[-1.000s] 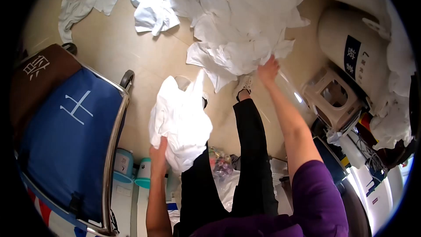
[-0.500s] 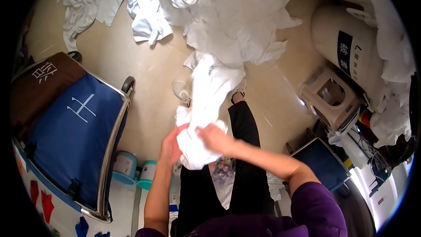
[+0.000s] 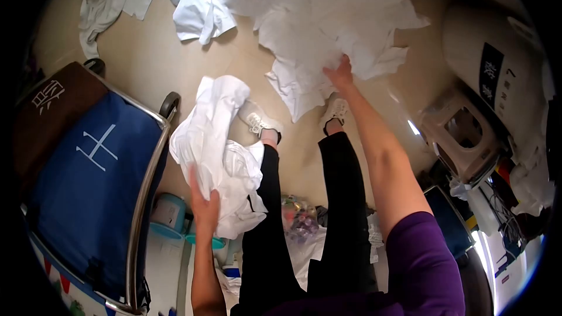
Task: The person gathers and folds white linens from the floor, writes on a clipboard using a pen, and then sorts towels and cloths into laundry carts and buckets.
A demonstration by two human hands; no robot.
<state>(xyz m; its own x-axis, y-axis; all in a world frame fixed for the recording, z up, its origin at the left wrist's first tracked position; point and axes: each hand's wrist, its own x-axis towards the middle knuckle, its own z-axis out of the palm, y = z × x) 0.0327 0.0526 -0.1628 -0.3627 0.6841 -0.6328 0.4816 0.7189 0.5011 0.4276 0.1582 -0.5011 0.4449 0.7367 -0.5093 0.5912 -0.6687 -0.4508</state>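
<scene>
A crumpled white cloth [image 3: 213,134] hangs in loose folds in front of my left leg. My left hand [image 3: 205,205] is on its lower left side, the fingers slightly blurred and partly lost against the folds. Stretched far forward, my right hand [image 3: 339,73] is at the near edge of a large white cloth pile [image 3: 333,17] on the floor. Its thumb and fingers are apart; whether the fingertips touch the fabric I cannot tell.
A blue and brown cart [image 3: 88,169] with a metal frame stands on the left. To the right are a beige plastic stool [image 3: 462,131] and a large labelled beige container [image 3: 497,70]. Turquoise-rimmed tubs [image 3: 168,216] and a clear bag [image 3: 300,219] sit close to my legs.
Both hands were together on the white cloth. My left hand has moved left with it, while my right hand has let go and reached forward to the pile.
</scene>
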